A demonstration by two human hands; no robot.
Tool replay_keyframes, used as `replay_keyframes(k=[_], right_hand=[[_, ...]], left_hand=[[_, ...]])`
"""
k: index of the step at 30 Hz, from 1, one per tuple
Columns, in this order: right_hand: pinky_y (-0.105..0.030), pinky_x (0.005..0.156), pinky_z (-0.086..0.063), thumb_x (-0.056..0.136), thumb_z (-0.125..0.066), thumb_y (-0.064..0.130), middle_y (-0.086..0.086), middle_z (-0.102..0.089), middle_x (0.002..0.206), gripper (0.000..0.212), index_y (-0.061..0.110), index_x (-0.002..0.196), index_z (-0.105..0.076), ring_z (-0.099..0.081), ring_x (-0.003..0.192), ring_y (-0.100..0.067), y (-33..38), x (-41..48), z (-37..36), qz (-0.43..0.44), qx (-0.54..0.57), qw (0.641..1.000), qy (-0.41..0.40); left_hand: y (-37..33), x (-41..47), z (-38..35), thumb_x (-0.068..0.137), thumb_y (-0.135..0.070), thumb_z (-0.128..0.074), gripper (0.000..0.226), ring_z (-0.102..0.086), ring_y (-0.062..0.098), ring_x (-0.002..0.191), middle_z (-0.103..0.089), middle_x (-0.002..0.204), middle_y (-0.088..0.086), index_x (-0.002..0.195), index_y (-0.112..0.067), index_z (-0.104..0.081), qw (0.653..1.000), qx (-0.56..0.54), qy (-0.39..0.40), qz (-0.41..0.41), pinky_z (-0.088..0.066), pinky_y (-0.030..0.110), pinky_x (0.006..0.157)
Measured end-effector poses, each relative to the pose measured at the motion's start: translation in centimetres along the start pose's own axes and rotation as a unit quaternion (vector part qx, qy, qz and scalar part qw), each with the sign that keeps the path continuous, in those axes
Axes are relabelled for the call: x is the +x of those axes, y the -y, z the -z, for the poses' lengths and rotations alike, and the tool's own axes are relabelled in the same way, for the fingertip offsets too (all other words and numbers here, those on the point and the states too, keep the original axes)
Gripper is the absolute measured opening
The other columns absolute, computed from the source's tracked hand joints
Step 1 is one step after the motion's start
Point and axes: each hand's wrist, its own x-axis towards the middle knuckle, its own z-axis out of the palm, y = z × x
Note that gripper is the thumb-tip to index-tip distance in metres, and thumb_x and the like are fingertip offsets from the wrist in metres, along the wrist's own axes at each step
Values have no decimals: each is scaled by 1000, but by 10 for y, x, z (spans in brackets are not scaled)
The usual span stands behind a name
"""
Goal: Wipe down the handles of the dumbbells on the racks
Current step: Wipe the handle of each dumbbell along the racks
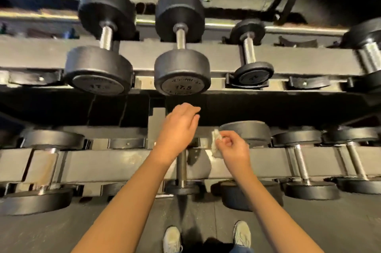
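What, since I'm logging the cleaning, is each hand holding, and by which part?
The right hand pinches a white wipe near its upper end; the left hand holds nothing.

The upper rail (144, 54) crosses the upper half of the frame and carries 4 dumbbells side by side: the first dumbbell (106, 38) at centre-left, the second dumbbell (180, 38) right of it, the third dumbbell (248, 50) further right, and the fourth dumbbell (369, 56) at the right edge. The lower rail (123, 164) crosses the lower middle. On it lies the centre dumbbell (181, 168). The left hand (179, 127) sits over its far end. Just to the right, the right hand (235, 149) pinches a cloth (216, 145), which lies between the 2 hands. 2 shoes (172, 239) stand on the floor (82, 232) at bottom centre.
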Motion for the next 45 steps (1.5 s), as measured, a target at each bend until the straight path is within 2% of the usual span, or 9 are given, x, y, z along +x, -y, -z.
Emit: replay_keyframes(k=[8, 14, 17, 19, 21, 27, 32, 38, 45], right_hand=[[-7, 58, -42, 90, -64, 31, 4, -64, 75, 13, 22, 98, -67, -58, 67, -3, 70, 48, 75, 55, 8, 996, -77], [-22, 58, -40, 90, -60, 36, 6, -62, 70, 13, 24, 90, -66, -58, 66, -10, 91, 113, 115, 45, -25, 996, -75], [-26, 60, -35, 92, -58, 31, 6, -60, 70, 11, 22, 93, -65, -56, 69, -14, 93, 146, 129, 55, -70, 993, -77], [-30, 65, -42, 93, -57, 29, 2, -64, 78, 15, 19, 99, -66, -60, 76, -18, 95, 166, 135, 59, -80, 992, -78], [-35, 71, -50, 93, -57, 27, -2, -67, 87, 21, 16, 107, -66, -63, 82, -21, 98, 185, 137, 65, -86, 991, -82], [-37, 74, -52, 93, -56, 24, -6, -67, 95, 23, 15, 113, -64, -63, 86, -23, 105, 230, 129, 67, -139, 984, -89], [-28, 72, -44, 93, -57, 21, -9, -67, 100, 25, 12, 116, -64, -62, 91, -25, 98, 247, 116, 19, -183, 981, -64], [-26, 71, -41, 91, -59, 16, -12, -67, 98, 25, 10, 115, -65, -61, 88, -26, 97, 255, 107, -21, -193, 978, -79], [-44, 82, -54, 90, -61, 12, -14, -70, 99, 20, 8, 108, -68, -66, 88, -28, 100, 268, 101, -54, -179, 981, -50]], left_hand=[[-55, 90, 25, 91, -14, -54, 25, -55, 26, 103, -61, 111, 7, 113, -8, -64, 970, 188, -9, -156, -44, 40, 87], [-39, 158, 21, 95, -31, -49, 39, -49, 28, 120, -55, 129, 9, 126, -9, -58, 955, 277, 75, -79, -33, 42, 104], [-29, 175, 20, 96, -45, -31, 52, -48, 23, 123, -55, 130, 3, 128, -14, -57, 932, 336, 123, -60, -30, 38, 103], [-29, 186, 22, 94, -50, -22, 59, -48, 21, 122, -56, 130, 1, 129, -18, -56, 915, 369, 147, -72, -33, 37, 101], [-27, 194, 22, 98, -48, -31, 50, -44, 19, 126, -53, 134, -1, 134, -20, -51, 902, 390, 162, -85, -32, 36, 102], [-22, 209, 18, 96, -52, -31, 53, -40, 19, 127, -49, 135, -1, 135, -20, -49, 906, 373, 190, -61, -33, 35, 102], [-21, 205, 20, 85, -60, -17, 72, -53, 23, 112, -63, 114, 2, 118, -17, -64, 917, 350, 176, -70, -44, 37, 88], [-20, 220, 22, 87, -64, -11, 74, -31, 18, 134, -42, 141, -1, 141, -22, -40, 913, 322, 232, -97, -31, 34, 106], [-19, 225, 16, 86, -58, -15, 72, -42, 22, 127, -51, 132, 3, 134, -16, -49, 931, 301, 190, -83, -33, 35, 104]])
